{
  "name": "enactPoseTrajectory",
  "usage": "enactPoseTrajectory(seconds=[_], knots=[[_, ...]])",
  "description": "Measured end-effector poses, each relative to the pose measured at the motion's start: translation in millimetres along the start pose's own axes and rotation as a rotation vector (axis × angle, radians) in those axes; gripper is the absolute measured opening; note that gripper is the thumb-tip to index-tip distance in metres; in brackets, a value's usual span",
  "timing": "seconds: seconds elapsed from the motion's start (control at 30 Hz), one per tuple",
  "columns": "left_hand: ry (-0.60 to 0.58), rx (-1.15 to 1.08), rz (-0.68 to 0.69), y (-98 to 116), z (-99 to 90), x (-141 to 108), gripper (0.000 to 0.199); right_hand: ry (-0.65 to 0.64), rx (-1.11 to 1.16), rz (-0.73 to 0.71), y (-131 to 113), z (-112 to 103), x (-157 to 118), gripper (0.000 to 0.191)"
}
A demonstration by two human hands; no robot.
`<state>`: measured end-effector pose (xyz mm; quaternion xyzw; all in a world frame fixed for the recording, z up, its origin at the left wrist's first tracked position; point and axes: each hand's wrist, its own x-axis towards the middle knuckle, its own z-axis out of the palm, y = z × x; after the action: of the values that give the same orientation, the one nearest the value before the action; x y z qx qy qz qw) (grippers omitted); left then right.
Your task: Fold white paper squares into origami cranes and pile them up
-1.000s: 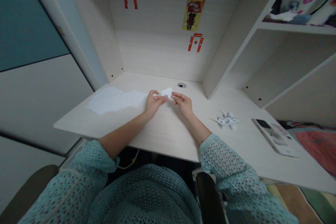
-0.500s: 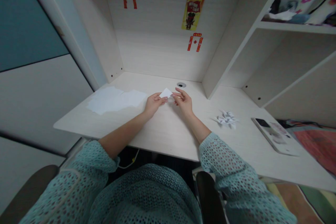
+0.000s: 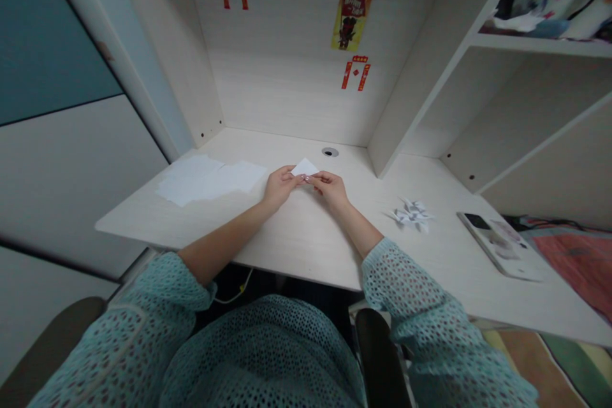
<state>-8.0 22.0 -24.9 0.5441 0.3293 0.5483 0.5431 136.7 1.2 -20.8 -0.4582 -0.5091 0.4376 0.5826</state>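
Observation:
A small folded white paper is held between both hands over the middle of the desk, its pointed top facing away from me. My left hand pinches its left side and lower edge. On the right side, my right hand grips it with thumb and fingers closed together. The thumbs almost meet at the lower edge of the paper. White sheets lie spread on the left of the desk. Several folded white paper pieces with pointed tips sit in a cluster to the right.
The pale desk has a round cable hole near the back panel. A phone-like white device lies at the right. An upright divider stands behind the right arm, and a chair armrest is below the desk edge.
My right hand has lowered its raised fingers and closed on the paper, moving slightly left toward my left hand. The view has shifted slightly.

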Motion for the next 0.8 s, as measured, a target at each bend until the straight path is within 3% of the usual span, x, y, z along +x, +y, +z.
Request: enactPoseTrajectory(seconds=[0.5, 0.8], knots=[[0.006, -0.013, 0.019, -0.6, 1.7, -1.2, 0.042, -0.025, 0.015, -0.003, 4.1, -3.5, 2.2, 0.024], [0.001, 0.001, 0.026, 2.3, 3.0, -1.3, 0.043, -0.107, 0.093, 0.039, 7.6, -4.5, 4.9, 0.036]])
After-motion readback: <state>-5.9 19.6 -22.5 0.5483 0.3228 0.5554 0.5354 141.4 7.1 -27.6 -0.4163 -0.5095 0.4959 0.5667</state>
